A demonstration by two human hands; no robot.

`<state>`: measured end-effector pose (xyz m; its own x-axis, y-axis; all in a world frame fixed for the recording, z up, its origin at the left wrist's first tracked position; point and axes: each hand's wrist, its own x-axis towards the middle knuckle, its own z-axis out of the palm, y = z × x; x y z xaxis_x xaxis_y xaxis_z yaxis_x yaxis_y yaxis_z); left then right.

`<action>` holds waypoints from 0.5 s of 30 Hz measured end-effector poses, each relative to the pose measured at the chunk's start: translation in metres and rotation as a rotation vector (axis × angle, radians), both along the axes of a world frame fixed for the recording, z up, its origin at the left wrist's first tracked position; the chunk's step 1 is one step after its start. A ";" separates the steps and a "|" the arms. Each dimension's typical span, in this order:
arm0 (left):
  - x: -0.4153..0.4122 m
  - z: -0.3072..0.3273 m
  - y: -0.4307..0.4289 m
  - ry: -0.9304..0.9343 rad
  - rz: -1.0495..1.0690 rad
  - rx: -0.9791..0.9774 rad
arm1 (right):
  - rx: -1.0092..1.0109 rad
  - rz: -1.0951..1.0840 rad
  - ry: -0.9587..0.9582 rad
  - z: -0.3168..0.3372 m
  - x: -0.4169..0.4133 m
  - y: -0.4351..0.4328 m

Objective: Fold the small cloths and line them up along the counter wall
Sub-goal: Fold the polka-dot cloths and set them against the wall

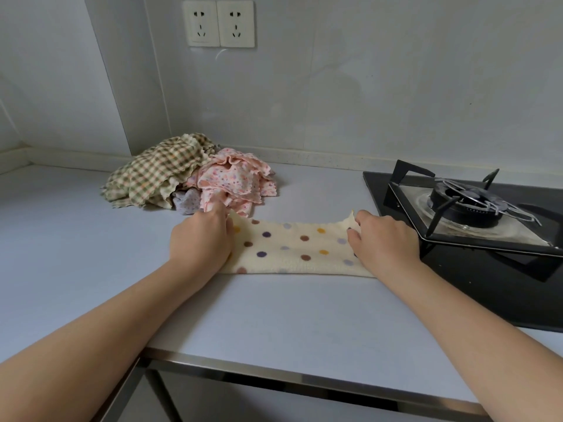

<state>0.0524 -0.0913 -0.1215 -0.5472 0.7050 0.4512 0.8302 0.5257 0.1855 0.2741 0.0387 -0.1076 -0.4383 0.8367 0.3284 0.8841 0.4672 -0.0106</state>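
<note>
A cream cloth with coloured polka dots (292, 246) lies folded into a long strip on the pale counter (76, 239). My left hand (199, 239) pinches its left end and my right hand (385, 239) pinches its right end, whose far corner is lifted a little. Behind it, near the wall, sits an unfolded heap: a green and beige checked cloth (155, 172), a pink flowered cloth (236, 181) and a small grey-lilac cloth (185, 201) partly buried under them.
A black gas hob (487, 269) with a burner and pan support (466, 202) stands at the right, close to my right hand. Two wall sockets (218, 23) sit above the heap. The counter's metal front edge (274, 370) runs below my forearms.
</note>
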 end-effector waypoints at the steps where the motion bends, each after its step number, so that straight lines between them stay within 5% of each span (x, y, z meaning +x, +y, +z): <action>1: 0.002 0.001 -0.002 0.010 0.001 0.006 | 0.016 0.003 0.006 0.001 0.000 -0.001; 4: 0.002 0.007 -0.010 0.068 -0.045 0.116 | 0.153 0.135 0.116 0.004 0.001 -0.001; 7: -0.001 0.008 -0.012 0.146 -0.391 0.225 | 0.096 0.331 0.311 0.006 0.000 -0.009; 11: 0.004 -0.004 -0.010 0.050 -0.640 -0.117 | -0.095 0.377 0.164 -0.003 -0.004 -0.013; 15: 0.004 0.003 -0.012 -0.045 -0.535 0.048 | -0.166 0.372 0.094 -0.002 0.000 -0.006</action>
